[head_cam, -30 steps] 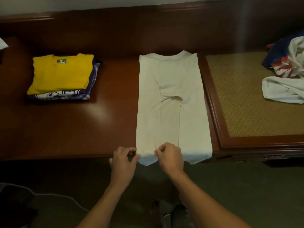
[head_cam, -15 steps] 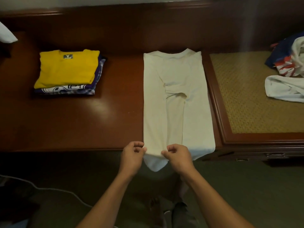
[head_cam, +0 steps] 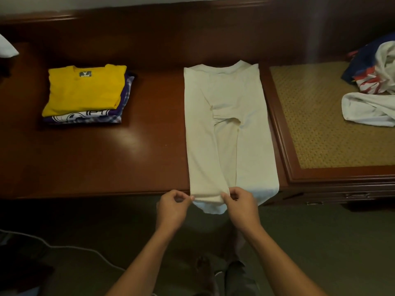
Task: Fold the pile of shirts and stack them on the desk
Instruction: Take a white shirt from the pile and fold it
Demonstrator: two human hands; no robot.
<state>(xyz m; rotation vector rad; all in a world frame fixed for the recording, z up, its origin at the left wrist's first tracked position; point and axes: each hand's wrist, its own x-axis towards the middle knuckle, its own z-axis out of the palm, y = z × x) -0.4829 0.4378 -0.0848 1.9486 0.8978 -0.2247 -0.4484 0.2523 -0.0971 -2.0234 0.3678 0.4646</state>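
A cream shirt [head_cam: 226, 133] lies lengthwise on the dark wooden desk [head_cam: 111, 159], both sides folded inward, collar at the far end, hem hanging over the near edge. My left hand [head_cam: 173, 208] pinches the bottom left corner of the left folded panel. My right hand [head_cam: 241, 204] pinches the same panel's bottom right corner. A stack of folded shirts [head_cam: 85, 95], yellow on top, sits at the left of the desk. Unfolded shirts [head_cam: 372, 86] lie in a heap at the far right.
A woven-topped side table [head_cam: 320, 116] adjoins the desk on the right and carries the heap. A white cable [head_cam: 64, 247] runs over the floor at lower left. A white object [head_cam: 6, 50] shows at the left edge.
Both hands have taken hold of the left panel's hem and lifted it slightly at the desk edge. The view has shifted a little to the left.
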